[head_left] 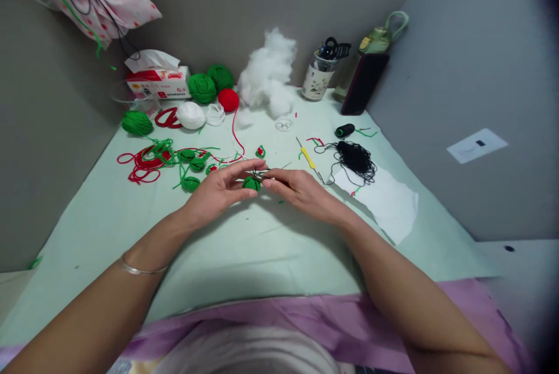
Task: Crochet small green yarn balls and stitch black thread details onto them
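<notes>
My left hand [217, 192] is closed on a small green ball [251, 183] with dark lines across it, the thumb at its near side and the fingers arched over its far side. The ball sits between my two hands, toward the middle of the table [209, 269]. My right hand [300, 189] comes in from the other side, its fingertips beside the ball, where something thin and dark shows; it is too small for me to tell whether those fingers are clamped on it. Just left of my left hand lie more green balls [190, 184], near a tangle of red yarn [146, 158]. A little red and green piece [261, 151] lies just beyond my fingers. To the right of my right hand are a yellow-handled hook [308, 158], a loose bundle of black yarn [356, 159] and a torn sheet of white paper [393, 205], with some of the black strands reaching over the paper's edge. Farther back, a heap of white stuffing [268, 74] stands between a red ball of yarn [228, 100] and a cup [315, 81] filled with tools. A dark phone [365, 84] leans upright against a green bottle [376, 41] at the back right.
</notes>
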`<state>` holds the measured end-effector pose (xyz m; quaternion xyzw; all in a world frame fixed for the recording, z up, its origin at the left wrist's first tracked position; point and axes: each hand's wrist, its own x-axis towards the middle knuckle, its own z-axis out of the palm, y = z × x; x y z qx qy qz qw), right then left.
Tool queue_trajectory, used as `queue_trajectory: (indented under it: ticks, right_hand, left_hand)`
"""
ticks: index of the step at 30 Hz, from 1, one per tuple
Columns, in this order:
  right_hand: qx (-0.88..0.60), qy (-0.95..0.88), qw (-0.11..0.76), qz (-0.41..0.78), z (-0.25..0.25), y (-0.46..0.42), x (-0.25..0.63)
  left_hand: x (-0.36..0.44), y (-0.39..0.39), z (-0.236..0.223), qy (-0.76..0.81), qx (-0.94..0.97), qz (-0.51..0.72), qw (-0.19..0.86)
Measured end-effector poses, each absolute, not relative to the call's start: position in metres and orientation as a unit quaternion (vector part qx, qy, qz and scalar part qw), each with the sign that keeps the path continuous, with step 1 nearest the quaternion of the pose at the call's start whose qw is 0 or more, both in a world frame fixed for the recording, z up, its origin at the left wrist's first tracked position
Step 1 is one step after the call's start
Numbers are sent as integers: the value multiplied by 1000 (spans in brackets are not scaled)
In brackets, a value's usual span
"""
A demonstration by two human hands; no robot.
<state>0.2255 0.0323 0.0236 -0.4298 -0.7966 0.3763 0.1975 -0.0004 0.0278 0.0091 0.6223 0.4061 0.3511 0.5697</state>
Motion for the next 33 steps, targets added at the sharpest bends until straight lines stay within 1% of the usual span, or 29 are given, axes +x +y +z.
queue_trajectory:
  ticks: [7,13,15,17,18,20,22,23,25,28,30,33]
  right_hand:
    - [-434,-809,175,356,25,30,223]
    - [-437,-803,183,362,25,29,220]
    - [-433,-794,196,380,27,31,222]
    - [-414,-782,192,425,31,34,230]
    - [-397,-778,177,454,33,35,235]
    - [-361,-776,120,503,35,39,246]
    - [-350,-780,69,514,36,42,255]
    - [-363,-784,65,499,35,44,258]
    - [-422,-797,98,420,32,46,260]
    - [-524,-808,151,225,23,50,258]
    - [-546,-812,151,136,15,54,256]
    - [-532,-833,122,86,1,61,250]
  left_hand:
    - [1,28,6,404,618,344,580]
    - [2,26,7,412,614,333,585]
    - [2,26,8,408,615,332,587]
    - [0,27,8,404,621,332,584]
    - [-1,28,8,405,624,332,580]
    - [-3,29,10,411,629,331,570]
    - [-5,30,12,419,632,333,560]
    - [-5,30,13,421,633,333,557]
    - [-5,30,14,423,633,331,558]
    - [-5,29,14,425,630,326,563]
    - [-6,30,12,421,627,330,566]
    - [-8,32,9,404,612,334,592]
